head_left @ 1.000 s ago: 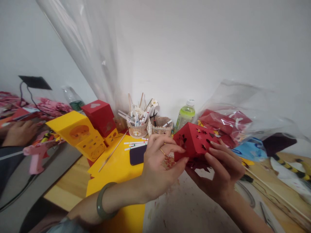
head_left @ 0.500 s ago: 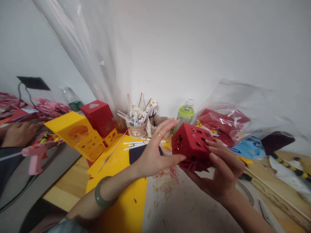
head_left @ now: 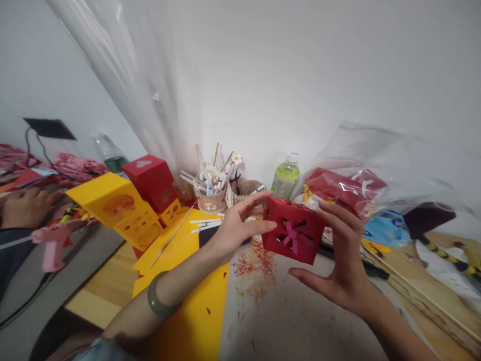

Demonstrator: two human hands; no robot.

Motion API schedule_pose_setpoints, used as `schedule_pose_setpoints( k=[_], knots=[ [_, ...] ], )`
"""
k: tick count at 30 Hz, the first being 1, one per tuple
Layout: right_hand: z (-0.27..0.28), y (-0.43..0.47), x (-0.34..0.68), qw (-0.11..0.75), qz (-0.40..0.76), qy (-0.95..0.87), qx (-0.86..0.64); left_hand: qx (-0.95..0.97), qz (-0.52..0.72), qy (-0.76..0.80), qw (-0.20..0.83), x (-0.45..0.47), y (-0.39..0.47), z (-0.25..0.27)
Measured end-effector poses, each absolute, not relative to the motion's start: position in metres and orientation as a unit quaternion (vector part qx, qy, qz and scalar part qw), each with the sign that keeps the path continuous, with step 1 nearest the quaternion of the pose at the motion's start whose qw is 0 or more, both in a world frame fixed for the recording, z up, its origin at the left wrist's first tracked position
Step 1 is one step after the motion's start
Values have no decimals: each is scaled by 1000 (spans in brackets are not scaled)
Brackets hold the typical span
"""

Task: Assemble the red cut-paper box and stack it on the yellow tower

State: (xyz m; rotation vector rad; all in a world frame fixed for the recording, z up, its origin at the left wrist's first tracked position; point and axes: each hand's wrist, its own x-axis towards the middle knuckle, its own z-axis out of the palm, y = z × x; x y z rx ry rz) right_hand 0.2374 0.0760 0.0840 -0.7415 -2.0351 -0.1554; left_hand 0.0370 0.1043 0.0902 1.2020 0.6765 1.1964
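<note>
A red paper box (head_left: 306, 241) with cut-out shapes is held up over the grey work surface, with a pink-purple piece showing in its front cut-out. My left hand (head_left: 238, 228) grips its left side, thumb on the front face and fingers behind the edge. A green bangle circles that wrist. At the box's upper right corner are the fingertips of my right hand (head_left: 345, 260). The right thumb points away below, apart from the box, so that hand is spread. Under my left forearm lies yellow paper (head_left: 188, 291) with small red scraps on it.
Yellow and red cut-out boxes (head_left: 148, 183) stand left of a basket of markers (head_left: 212, 200). Behind the held box is a green drink bottle (head_left: 285, 175); clear plastic (head_left: 376, 150) covers red paper at right. A pink glue gun (head_left: 54, 245) lies near another person's hand (head_left: 28, 208).
The red box has turned so that the face with the pink-purple piece now faces me. My left hand has closed on its side, while my right thumb has come away from underneath.
</note>
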Motion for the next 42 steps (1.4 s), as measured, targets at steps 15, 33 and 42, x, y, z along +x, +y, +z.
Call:
schedule_pose_setpoints(
  k=[15,33,42],
  knots=[
    [91,78,250,564,65,-744,-352,630,477,282,544,37,101,91],
    [102,75,245,491,-39,-815,-305,719,475,294,413,43,90,85],
    [105,72,247,469,-37,-828,-305,751,466,298,361,41,87,90]
  ],
)
